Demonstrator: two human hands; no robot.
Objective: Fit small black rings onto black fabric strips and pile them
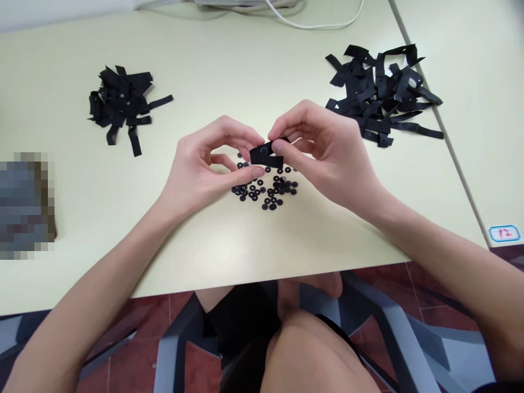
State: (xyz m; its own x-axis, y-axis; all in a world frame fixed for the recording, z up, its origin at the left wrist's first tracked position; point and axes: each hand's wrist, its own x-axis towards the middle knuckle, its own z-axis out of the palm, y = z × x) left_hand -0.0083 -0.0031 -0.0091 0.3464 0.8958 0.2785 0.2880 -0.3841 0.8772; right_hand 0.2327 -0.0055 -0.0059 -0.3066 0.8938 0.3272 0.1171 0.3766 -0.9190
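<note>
Between my two hands, above the table, a short black fabric strip (pixel 266 159) is folded over, with a round black disc (pixel 264 149) showing on its upper part. My left hand (pixel 216 161) has its fingers and thumb at the strip's left end. The thumb and fingertips of my right hand (pixel 317 139) pinch its right end. Below and behind the strip, many small black rings and discs (pixel 273 192) lie scattered on the table. My hands hide part of them.
A pile of black strips (pixel 123 98) lies at the left, and a wider pile of strips (pixel 380 93) at the right by the table seam. A white cable (pixel 315 26) curves along the back. A numbered label (pixel 504 233) sits at far right. A blurred object (pixel 24 204) stands at far left.
</note>
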